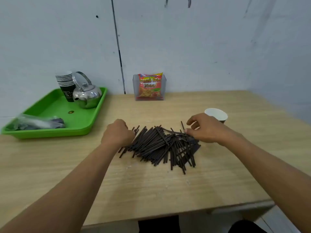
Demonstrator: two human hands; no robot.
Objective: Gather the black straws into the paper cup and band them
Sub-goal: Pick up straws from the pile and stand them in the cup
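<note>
A loose pile of black straws (pixel 161 145) lies on the wooden table (pixel 151 190), fanned out in the middle. My left hand (pixel 118 132) sits at the pile's left end, fingers curled round some straw ends. My right hand (pixel 204 127) is at the pile's right end and pinches a few straws with thumb and fingers, one straw sticking up. A white paper cup (pixel 217 114) stands upright and open just behind my right hand. No band is visible.
A green tray (pixel 50 113) at the back left holds a stack of paper cups (pixel 66 85), a steel kettle (pixel 86 95) and a plastic bag (pixel 37 123). A clear holder with a snack packet (pixel 149 86) stands against the wall. The table's front edge runs near my body.
</note>
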